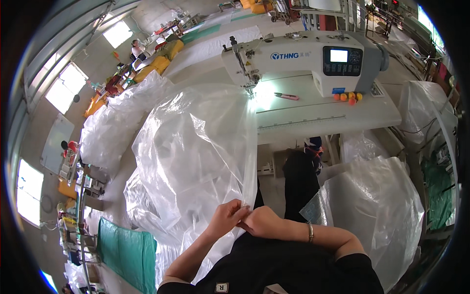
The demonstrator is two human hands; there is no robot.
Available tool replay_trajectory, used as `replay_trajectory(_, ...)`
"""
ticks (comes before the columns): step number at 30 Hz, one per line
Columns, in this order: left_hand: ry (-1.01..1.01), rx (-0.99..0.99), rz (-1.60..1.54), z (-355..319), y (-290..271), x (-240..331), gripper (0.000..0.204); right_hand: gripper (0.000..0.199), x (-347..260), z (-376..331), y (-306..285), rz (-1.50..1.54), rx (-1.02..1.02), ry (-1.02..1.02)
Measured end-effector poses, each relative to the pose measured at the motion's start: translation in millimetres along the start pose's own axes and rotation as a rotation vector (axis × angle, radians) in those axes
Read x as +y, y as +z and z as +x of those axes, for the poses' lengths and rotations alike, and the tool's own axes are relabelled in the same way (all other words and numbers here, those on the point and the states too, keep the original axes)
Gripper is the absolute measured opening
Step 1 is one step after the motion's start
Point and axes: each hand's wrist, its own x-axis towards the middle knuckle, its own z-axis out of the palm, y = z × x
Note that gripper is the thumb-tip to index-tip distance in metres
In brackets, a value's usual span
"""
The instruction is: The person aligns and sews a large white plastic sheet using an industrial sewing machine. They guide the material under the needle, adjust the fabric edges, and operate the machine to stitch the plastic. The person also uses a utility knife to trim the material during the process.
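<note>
Both hands, L [226, 217] & R [263, 221], grip pinched shut on clear plastic sheet [196, 147] edge, near sewing machine [303, 59]

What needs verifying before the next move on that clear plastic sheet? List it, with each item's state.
1. Left hand pinching the edge of the clear plastic sheet: ok.
2. Right hand on the same edge, touching the left hand: ok.
3. Edge running taut up to the needle area of the white industrial sewing machine: ok; it looks straight.
4. Edge actually under the presser foot: cannot tell; glare hides it.
5. White machine table free in the feed path: ok; the pink-handled snips and small orange balls lie off to the right.
6. Bulk of the sheet free to follow: cannot tell; it billows to the left.
</note>
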Motion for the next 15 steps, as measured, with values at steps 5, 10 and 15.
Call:
replay_trajectory(5,0.059,0.138,0.128,6.0,0.1,3.3,0.017,0.027,52.1,16.9,-24.4,0.623,0.137,0.338)
replay_trajectory(10,0.442,0.135,0.678,3.9,8.5,45.0,0.008,0.020,52.9,93.9,-8.5,1.547,0.639,0.354)
replay_trajectory(15,0.533,0.055,0.559,23.6,21.7,25.7,0.007,0.033,92.2,63.3,38.8,0.728,0.305,0.162)
